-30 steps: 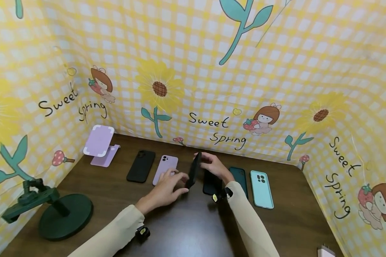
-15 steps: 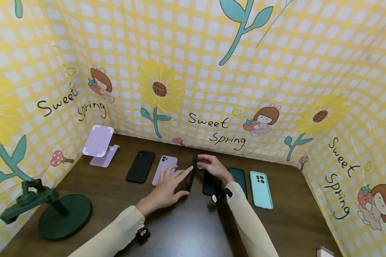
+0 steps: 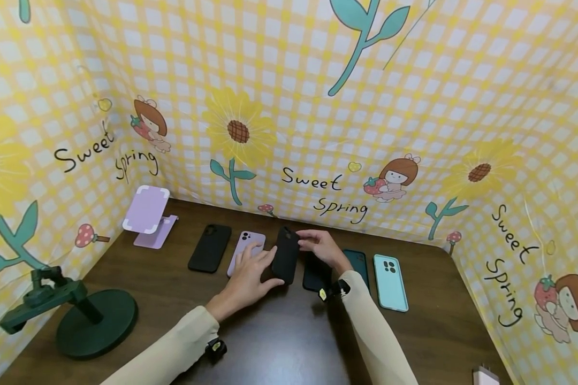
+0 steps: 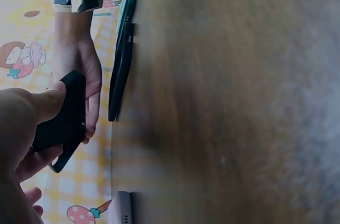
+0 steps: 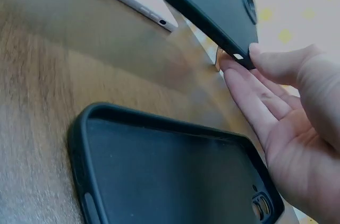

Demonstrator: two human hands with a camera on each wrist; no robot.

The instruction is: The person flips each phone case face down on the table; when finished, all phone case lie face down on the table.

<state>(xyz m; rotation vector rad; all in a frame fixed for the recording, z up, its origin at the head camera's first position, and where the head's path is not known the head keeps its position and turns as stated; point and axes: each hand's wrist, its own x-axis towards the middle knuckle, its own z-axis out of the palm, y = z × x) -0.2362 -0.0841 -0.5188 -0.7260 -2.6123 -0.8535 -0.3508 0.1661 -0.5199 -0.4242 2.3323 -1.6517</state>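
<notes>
Both hands hold a black phone case [image 3: 286,258] raised over the table, its back with the camera opening facing the head camera. My left hand [image 3: 246,274] grips its left edge; in the left wrist view the thumb [image 4: 50,102] lies on one face with a finger behind. At the upper right corner, my right hand [image 3: 324,251] pinches the case between thumb and fingertips, as the right wrist view shows. Below the right hand lies a second dark phone case [image 5: 170,171], hollow side up. A lilac case with camera holes [image 3: 251,241] lies partly behind the left fingers.
Another black case [image 3: 209,248] lies to the left; a dark teal case [image 3: 357,263] and a turquoise case [image 3: 392,283] lie to the right. A lilac stand [image 3: 148,211] and a dark green stand [image 3: 96,323] occupy the left side. A plug [image 3: 485,376] sits at the front right.
The held case was seen nearly edge-on before; now it has turned so its back faces the head camera. The left fingers shifted along its edge. The other cases have stayed put.
</notes>
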